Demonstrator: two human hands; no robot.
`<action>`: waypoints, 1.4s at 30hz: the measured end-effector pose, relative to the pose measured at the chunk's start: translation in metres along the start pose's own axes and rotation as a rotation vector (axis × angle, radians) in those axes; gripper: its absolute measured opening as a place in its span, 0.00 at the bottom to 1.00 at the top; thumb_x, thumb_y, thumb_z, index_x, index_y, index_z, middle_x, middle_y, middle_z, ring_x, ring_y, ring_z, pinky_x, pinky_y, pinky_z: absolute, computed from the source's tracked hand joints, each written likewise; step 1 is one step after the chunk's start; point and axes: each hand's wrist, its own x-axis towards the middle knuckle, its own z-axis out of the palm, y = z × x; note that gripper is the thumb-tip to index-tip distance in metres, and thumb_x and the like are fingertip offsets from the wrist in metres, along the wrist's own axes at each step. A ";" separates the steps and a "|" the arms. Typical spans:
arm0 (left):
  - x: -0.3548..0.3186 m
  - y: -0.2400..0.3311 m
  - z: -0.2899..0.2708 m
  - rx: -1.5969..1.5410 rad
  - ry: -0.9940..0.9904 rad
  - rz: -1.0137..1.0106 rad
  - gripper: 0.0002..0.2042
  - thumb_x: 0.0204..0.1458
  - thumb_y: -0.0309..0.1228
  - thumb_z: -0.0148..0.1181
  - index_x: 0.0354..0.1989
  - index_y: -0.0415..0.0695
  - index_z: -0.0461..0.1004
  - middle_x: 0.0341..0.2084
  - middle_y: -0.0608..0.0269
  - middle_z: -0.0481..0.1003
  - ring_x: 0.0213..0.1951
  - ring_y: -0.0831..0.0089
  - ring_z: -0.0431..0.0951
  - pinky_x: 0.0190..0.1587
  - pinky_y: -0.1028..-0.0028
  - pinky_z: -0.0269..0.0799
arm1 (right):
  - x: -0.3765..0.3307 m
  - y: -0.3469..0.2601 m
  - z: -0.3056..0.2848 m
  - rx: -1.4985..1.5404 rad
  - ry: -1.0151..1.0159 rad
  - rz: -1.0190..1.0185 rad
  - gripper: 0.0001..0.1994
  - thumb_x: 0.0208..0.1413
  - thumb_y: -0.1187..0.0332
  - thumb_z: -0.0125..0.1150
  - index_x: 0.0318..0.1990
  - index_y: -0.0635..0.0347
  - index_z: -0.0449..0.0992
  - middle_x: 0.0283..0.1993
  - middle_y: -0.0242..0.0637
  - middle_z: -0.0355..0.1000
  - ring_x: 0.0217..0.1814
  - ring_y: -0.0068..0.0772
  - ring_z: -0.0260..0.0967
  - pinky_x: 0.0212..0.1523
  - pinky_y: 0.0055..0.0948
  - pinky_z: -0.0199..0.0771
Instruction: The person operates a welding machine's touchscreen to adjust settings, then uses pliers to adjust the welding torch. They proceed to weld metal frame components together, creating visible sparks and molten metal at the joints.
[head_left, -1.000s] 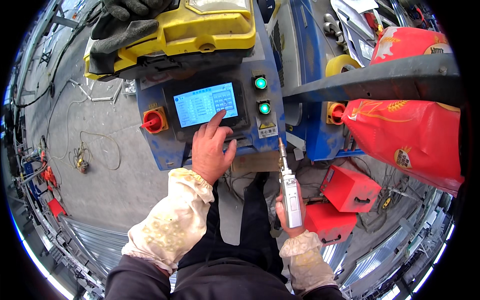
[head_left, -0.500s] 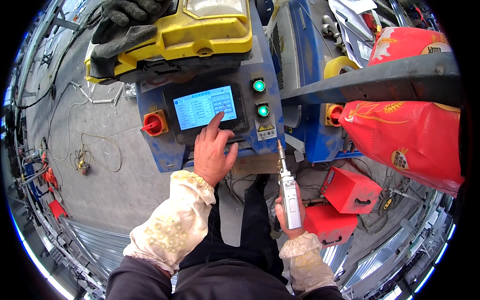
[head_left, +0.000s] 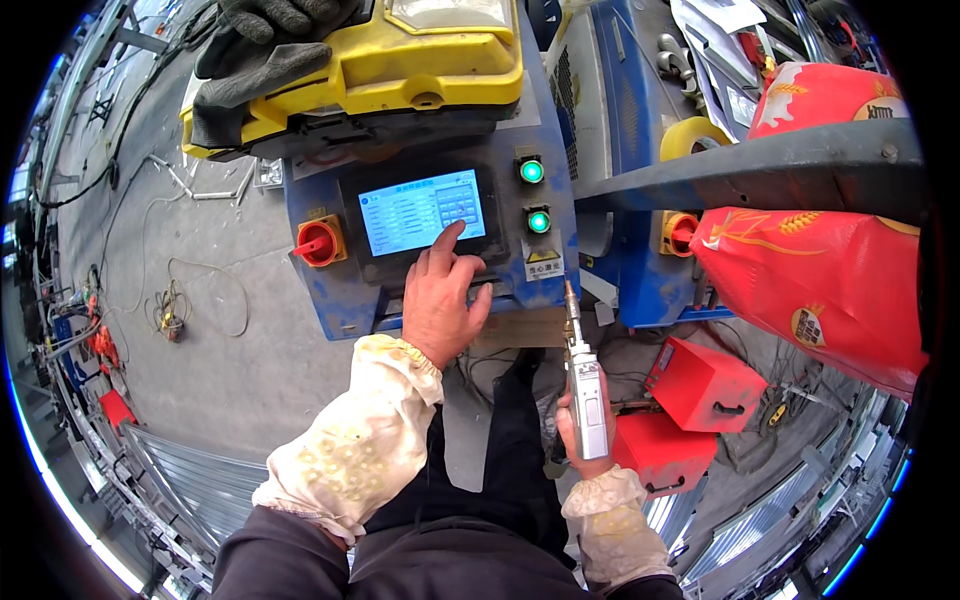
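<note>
My left hand [head_left: 438, 305] reaches over a blue machine's control panel. Its index finger is stretched out to the lower right part of a lit touchscreen [head_left: 405, 220], at a keypad; whether the fingertip presses the glass I cannot tell. The thumb stands apart from the fingers, and the hand holds nothing. My right hand [head_left: 568, 432] is wrapped round a silver laser welding gun [head_left: 588, 400], held upright in view with its thin copper-coloured nozzle pointing toward the panel's lower right corner. Two green lit buttons [head_left: 532, 171] and a red rotary switch [head_left: 319, 243] flank the screen.
A yellow toolbox [head_left: 440, 75] with dark gloves [head_left: 265, 80] on it stands on the machine. At right, a dark metal beam [head_left: 760, 165] crosses in front of a red bag [head_left: 810, 280]. Two red boxes [head_left: 705, 385] and loose cables lie on the floor.
The whole scene has shifted slightly to the right in view. My index finger stays over the screen's keypad, a little bent, and the welding gun remains in my right hand.
</note>
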 end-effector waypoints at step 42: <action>-0.008 -0.002 -0.001 0.026 -0.009 0.006 0.13 0.45 0.29 0.71 0.40 0.43 0.77 0.67 0.50 0.67 0.55 0.49 0.75 0.56 0.55 0.71 | 0.003 -0.002 -0.001 -0.083 -0.003 -0.057 0.42 0.56 0.70 0.66 0.79 0.57 0.53 0.42 0.34 0.79 0.40 0.28 0.79 0.45 0.30 0.80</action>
